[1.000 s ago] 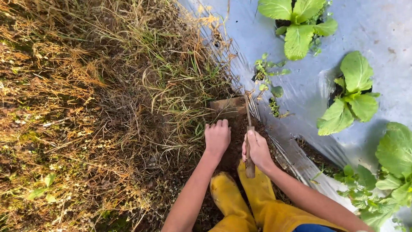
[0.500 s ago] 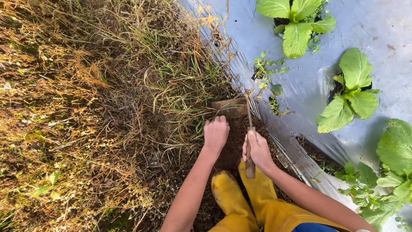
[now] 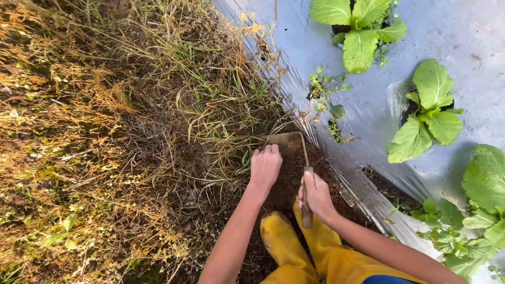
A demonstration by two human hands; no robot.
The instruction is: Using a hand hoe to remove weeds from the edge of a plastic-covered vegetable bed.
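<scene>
**Hand hoe worked at the edge of the mulched bed**

A hand hoe [image 3: 294, 152] is gripped by the right hand [image 3: 317, 195], the fingers clenched around its wooden handle; its flat blade is set on dark soil [image 3: 286, 181] beside the silver plastic mulch [image 3: 379, 100]. The left hand [image 3: 265, 167] is closed into a fist, pressed against grass [image 3: 210, 105] just beside the blade. Yellow boots [image 3: 286, 247] are seen below. Leafy green plants [image 3: 428, 113] are rooted through the mulch.

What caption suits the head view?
Right hand grips a hoe at the mulch sheet edge; left hand grasps grass.
</scene>
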